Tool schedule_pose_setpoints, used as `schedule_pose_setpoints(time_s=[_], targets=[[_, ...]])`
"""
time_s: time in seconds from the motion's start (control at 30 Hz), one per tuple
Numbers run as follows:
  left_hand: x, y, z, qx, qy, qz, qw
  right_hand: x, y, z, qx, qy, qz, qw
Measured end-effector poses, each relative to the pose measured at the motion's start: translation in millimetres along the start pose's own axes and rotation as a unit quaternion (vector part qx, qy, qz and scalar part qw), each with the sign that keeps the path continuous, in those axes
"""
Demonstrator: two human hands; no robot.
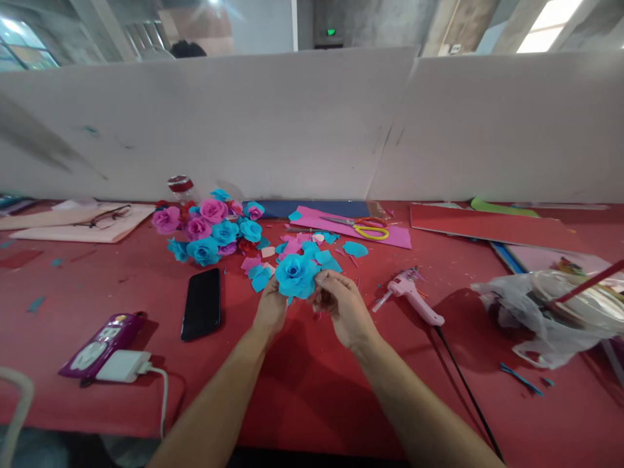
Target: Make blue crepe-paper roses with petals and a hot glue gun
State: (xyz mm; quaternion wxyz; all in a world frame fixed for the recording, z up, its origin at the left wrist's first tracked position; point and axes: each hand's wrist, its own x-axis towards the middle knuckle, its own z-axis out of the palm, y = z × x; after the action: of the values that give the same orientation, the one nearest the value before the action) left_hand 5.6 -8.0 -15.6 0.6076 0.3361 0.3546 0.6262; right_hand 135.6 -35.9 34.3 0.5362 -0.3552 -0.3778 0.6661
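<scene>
Both my hands hold one blue paper rose (296,275) just above the red table (312,383). My left hand (270,310) grips it from below left, fingers closed under the petals. My right hand (340,303) pinches its right edge with curled fingers. Behind the rose lie loose blue and pink paper petals (312,250). A pile of finished blue, pink and purple paper roses (209,227) sits to the back left.
A pink glue gun (414,296) with black cord lies right of my hands. Scissors (363,225) rest on pink paper behind. A black phone (201,303) and a purple power strip (104,341) lie left. A plastic bag (541,312) sits at right. White partitions (292,123) wall the back.
</scene>
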Motion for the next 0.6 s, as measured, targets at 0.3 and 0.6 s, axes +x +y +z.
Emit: schedule_pose_setpoints(time_s=[0.3,0.6], targets=[[2,-6,-11.6,0.05,0.008,0.051,0.997,-1,-5,-1,-0.09,-0.022,-0.017,0.996],[0,0,-5.8,0.096,-0.02,0.084,0.992,2,-7,-5,-0.023,0.042,-0.085,0.995]])
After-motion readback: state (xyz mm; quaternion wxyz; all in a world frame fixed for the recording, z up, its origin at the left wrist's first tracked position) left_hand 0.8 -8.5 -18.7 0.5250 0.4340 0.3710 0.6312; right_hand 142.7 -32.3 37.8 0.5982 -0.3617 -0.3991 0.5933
